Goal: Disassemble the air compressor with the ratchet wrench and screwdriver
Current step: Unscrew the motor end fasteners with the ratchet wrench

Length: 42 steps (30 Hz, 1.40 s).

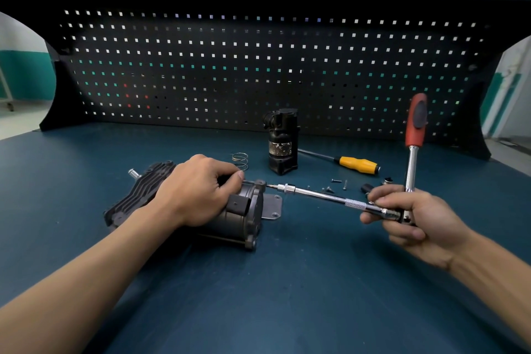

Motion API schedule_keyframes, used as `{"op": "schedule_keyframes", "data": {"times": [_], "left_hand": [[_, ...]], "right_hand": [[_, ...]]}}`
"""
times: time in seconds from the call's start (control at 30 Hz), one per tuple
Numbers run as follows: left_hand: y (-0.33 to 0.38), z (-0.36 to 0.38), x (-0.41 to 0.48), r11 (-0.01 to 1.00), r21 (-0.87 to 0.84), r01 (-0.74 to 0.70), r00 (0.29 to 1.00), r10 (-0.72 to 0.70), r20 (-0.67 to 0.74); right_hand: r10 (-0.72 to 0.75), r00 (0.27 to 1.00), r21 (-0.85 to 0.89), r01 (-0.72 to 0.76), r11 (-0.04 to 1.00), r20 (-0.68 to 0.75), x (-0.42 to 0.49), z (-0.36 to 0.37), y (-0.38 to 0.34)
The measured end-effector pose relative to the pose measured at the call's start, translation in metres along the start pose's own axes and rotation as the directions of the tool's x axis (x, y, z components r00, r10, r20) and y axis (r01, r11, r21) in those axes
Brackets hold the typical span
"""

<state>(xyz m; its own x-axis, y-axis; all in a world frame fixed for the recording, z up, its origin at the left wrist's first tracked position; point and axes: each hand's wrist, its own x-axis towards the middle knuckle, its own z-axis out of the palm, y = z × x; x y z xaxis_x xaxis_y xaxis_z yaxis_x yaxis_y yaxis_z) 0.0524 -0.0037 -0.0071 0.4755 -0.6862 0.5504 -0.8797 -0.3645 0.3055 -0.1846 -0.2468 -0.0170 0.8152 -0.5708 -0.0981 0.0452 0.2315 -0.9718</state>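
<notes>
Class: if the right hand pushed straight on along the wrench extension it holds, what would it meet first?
Probably the compressor: the right hand aims the extension bar at a flange bolt beside the left hand.

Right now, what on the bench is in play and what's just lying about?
In play:
- compressor body, steadied by the left hand
- ratchet wrench with extension bar, in the right hand

Lying about:
- yellow screwdriver
- spring
- black removed unit
- loose screws
- flat plate
</notes>
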Motion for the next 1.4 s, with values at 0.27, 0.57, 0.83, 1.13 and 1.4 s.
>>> {"op": "schedule_keyframes", "data": {"times": [0.27,0.57,0.83,1.13,1.4], "left_hand": [[0.000,0.000,0.001,1.000,-0.002,-0.007,1.000,0.007,0.002],[-0.001,0.000,0.002,0.999,-0.004,-0.036,0.999,0.036,-0.001],[-0.007,-0.004,0.002,0.996,-0.027,-0.083,0.996,0.083,0.024],[-0.007,-0.001,0.003,0.999,0.031,-0.008,0.999,0.007,0.035],[-0.009,0.002,0.003,0.997,0.070,-0.016,1.000,0.014,0.028]], "right_hand": [[0.033,0.999,0.018,-0.033,0.999,-0.011,0.001,0.000,0.000],[0.228,0.974,0.066,-0.227,0.972,0.002,0.003,-0.001,0.005],[0.246,0.969,0.000,-0.246,0.969,0.025,-0.003,0.002,-0.004],[-0.170,0.985,-0.263,0.156,0.952,-0.029,-0.009,0.007,-0.002],[-0.737,0.613,-0.688,0.667,0.287,0.287,-0.003,0.001,0.005]]}}
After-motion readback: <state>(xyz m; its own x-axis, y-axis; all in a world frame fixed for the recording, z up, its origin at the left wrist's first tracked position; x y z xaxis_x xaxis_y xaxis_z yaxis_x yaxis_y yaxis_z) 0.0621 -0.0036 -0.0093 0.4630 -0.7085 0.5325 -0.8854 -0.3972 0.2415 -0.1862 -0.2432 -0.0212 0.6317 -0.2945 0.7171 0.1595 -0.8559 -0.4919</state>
